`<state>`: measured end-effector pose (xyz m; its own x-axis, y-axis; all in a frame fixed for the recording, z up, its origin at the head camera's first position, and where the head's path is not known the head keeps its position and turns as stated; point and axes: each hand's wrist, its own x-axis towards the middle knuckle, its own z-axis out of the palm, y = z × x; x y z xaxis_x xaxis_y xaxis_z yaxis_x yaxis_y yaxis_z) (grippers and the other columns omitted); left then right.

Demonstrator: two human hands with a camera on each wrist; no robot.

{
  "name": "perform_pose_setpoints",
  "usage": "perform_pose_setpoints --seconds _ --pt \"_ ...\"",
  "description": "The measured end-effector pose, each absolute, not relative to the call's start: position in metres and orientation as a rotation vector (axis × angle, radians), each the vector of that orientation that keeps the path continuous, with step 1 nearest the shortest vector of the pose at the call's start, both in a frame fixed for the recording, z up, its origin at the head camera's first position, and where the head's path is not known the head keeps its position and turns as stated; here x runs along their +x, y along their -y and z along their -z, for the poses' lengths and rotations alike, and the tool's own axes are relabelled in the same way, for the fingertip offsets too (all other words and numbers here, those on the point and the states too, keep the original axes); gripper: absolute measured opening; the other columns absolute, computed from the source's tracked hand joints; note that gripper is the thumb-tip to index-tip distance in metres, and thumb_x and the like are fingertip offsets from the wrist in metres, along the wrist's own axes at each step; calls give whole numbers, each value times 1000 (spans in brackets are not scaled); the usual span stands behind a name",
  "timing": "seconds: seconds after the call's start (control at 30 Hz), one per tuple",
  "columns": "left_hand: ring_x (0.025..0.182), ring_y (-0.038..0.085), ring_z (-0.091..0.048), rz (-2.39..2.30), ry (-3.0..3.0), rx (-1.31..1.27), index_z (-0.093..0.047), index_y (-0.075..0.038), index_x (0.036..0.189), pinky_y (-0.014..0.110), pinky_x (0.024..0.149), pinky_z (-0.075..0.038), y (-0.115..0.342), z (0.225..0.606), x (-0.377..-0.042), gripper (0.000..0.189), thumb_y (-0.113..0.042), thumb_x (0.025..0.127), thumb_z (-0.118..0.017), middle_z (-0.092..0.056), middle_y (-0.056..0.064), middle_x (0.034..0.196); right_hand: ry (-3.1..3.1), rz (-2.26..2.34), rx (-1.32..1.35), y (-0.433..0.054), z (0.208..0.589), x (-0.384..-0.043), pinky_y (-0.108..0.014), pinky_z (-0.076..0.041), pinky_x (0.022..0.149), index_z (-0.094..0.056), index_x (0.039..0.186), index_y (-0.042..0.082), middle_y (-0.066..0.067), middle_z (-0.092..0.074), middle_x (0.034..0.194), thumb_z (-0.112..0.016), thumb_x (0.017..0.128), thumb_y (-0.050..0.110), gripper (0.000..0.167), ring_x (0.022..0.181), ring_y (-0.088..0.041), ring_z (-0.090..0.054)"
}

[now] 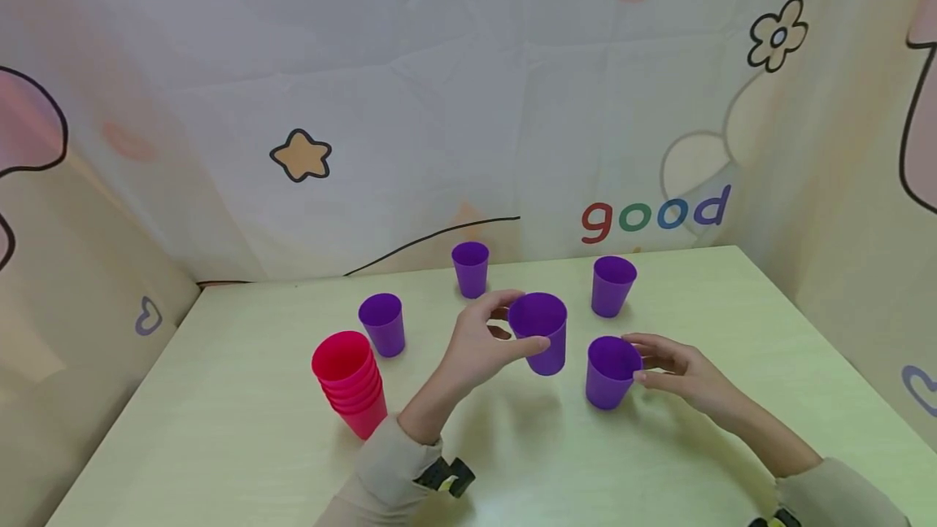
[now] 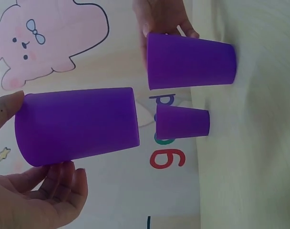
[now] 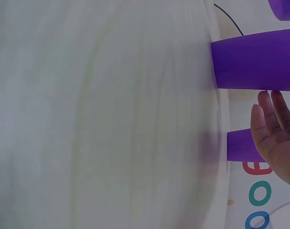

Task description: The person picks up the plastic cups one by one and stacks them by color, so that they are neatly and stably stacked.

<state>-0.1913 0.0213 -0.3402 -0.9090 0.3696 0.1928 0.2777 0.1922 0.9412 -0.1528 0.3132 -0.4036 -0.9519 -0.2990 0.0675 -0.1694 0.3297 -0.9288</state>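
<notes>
My left hand point(image 1: 479, 344) holds a purple cup point(image 1: 540, 324) above the table, thumb on the near side and fingers on the far side. That cup point(image 2: 78, 126) is seen side-on in the left wrist view, its base tapering away from the hand. A second purple cup point(image 1: 607, 381) stands upright on the table just to the right. Beside it is my right hand point(image 1: 681, 372), fingertips and thumb right at its rim and side. In the right wrist view, fairly straight fingers point(image 3: 269, 117) reach to the wall of this cup point(image 3: 254, 59).
A stack of several pink-red cups point(image 1: 355, 389) stands at left on the pale table point(image 1: 241, 429). Behind are three more upright purple cups: one at left point(image 1: 383, 324), one at the back point(image 1: 471, 271) and one at back right point(image 1: 612, 287). A printed cloth point(image 1: 439, 104) hangs behind the table.
</notes>
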Motion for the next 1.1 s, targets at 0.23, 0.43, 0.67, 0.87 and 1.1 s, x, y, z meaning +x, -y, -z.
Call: perform_pose_setpoints --seconds 0.23,0.43,0.67,0.87,1.1 --pt "96 16 -53 -1860 -2281 751 -56 -10 121 34 80 -47 -33 334 -192 56 -17 71 -78 -56 -2 109 -2438 1716 -463 -314 404 -154 -27 -50 78 -38 132 -5 -17 -53 122 -56 90 10 49 100 -8 -56" --pt "97 17 -53 -1863 -2257 778 -57 -12 120 34 81 -47 -42 333 -193 54 -17 71 -78 -56 -2 108 -2432 1729 -496 -315 405 -153 -28 -50 77 -38 132 -6 -11 -55 121 -55 90 8 48 99 -10 -56" --pt "95 11 -54 -1883 -2195 923 -56 -11 121 34 81 -48 -55 336 -196 55 -15 71 -78 -56 -3 107 -2442 1718 -484 -315 405 -152 -28 -51 76 -38 132 -6 -13 -54 122 -55 90 9 48 99 -9 -56" --pt "94 9 -54 -1889 -2164 977 -55 -11 122 34 81 -49 -64 341 -198 57 -14 71 -78 -56 -5 107 -2435 1709 -436 -314 404 -152 -28 -50 77 -36 133 -7 -23 -49 125 -56 90 11 50 99 -9 -56" --pt "91 5 -53 -1863 -2157 986 -54 -10 123 33 81 -49 -73 349 -201 57 -15 71 -78 -55 -6 105 -2431 1713 -441 -312 403 -152 -27 -50 78 -34 133 -10 -31 -42 127 -56 90 11 52 99 -8 -56"
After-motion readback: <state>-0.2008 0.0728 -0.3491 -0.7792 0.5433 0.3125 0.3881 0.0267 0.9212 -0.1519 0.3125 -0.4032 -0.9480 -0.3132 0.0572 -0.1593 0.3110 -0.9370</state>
